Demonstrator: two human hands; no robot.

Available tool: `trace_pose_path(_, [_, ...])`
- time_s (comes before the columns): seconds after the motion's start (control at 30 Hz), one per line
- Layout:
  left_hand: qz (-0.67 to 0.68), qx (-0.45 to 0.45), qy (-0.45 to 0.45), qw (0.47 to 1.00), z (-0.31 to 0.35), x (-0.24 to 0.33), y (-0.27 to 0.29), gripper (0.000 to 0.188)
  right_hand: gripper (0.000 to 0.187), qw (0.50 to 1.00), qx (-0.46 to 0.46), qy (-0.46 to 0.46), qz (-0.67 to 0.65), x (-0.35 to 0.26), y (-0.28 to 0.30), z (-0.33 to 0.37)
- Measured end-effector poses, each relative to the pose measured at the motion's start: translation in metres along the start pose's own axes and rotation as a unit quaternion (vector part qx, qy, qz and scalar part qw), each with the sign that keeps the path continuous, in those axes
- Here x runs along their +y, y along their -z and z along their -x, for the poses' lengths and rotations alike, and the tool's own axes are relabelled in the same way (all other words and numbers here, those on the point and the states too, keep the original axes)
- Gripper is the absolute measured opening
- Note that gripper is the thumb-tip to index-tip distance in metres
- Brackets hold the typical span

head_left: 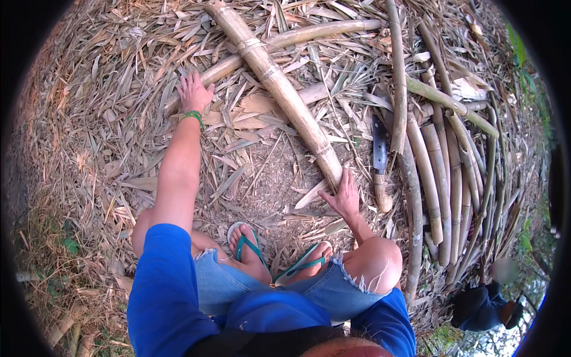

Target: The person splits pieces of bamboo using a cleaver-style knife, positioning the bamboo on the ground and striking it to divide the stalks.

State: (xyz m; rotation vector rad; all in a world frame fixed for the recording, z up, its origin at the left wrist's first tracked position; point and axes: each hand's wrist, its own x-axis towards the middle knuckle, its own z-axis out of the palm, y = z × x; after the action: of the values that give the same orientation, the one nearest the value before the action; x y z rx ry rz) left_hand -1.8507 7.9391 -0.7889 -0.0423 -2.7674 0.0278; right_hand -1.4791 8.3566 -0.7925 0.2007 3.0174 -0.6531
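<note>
A thick, dry bamboo pole [279, 86] slants from the far middle down toward my right knee, lying across a thinner bamboo pole [333, 31]. My right hand [345, 199] is at the thick pole's near end, fingers stretched out and thumb apart, seeming to touch it. Reaching forward, my left hand [195, 94] has its fingers spread at the left part of the thinner pole; whether it presses on the pole or only hovers I cannot tell. To the right of my right hand lies a large knife [379, 149] with a dark blade and a wooden handle.
Many cut bamboo pieces [440, 184] lie in a heap at the right. One upright-running pole [397, 77] lies beyond the knife. Dry bamboo leaves [113, 113] cover the ground. My feet in green-strapped flip-flops [250, 250] are close in. Another person [485, 306] in dark clothes is at the lower right.
</note>
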Motion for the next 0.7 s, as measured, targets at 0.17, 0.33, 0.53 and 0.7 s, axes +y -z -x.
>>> trace_pose_path(0.17, [-0.037, -0.295, -0.019, 0.954, -0.016, -0.005, 0.023, 0.069, 0.095, 0.985, -0.076, -0.121, -0.093, 0.005, 0.005, -0.002])
trace_pose_path(0.33, [0.152, -0.279, 0.004, 0.948, 0.014, -0.003, 0.057, 0.066, 0.085, 0.958, -0.036, -0.194, -0.21, 0.009, 0.055, 0.018])
trace_pose_path(0.53, [0.255, -0.268, 0.046, 0.928, 0.073, 0.01, 0.085, 0.063, 0.082, 0.932, 0.099, -0.213, -0.276, 0.023, 0.114, 0.018])
trace_pose_path(0.7, [0.542, -0.377, 0.108, 0.743, 0.136, 0.111, 0.144, 0.055, 0.075, 0.853, 0.198, -0.255, -0.409, 0.026, 0.15, 0.017])
